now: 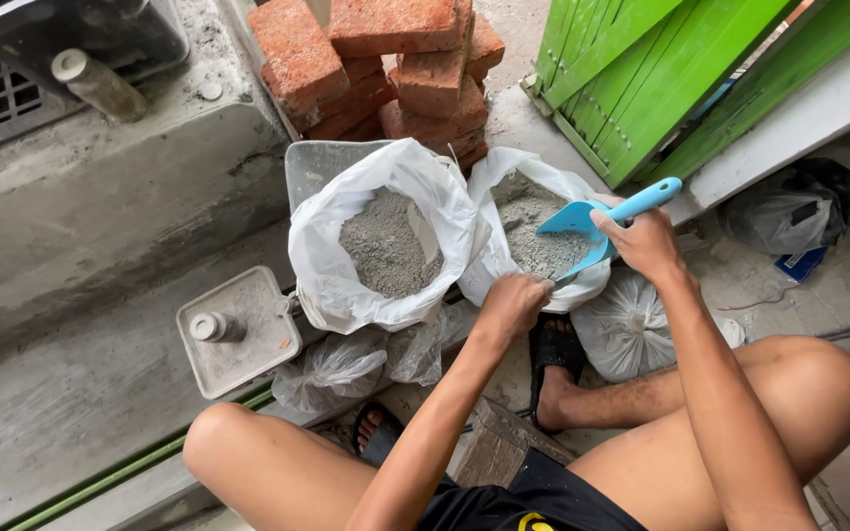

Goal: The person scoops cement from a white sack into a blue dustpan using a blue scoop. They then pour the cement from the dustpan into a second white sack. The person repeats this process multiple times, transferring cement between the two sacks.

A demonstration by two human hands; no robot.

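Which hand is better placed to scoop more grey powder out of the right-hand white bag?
The right hand, probably. It already grips the blue scoop by its handle, blade over the powder in the right bag. The left hand is occupied at that bag's near rim.

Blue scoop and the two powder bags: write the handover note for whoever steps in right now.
Right hand: grip shut on the blue scoop, blade down in the right bag of grey powder.
Left hand: pinching that bag's near rim.
Left bag: open, part full of grey powder, standing on a grey scale.
Done: both bags hold powder.
Left: tied bags lie by the feet; these two remain untied.
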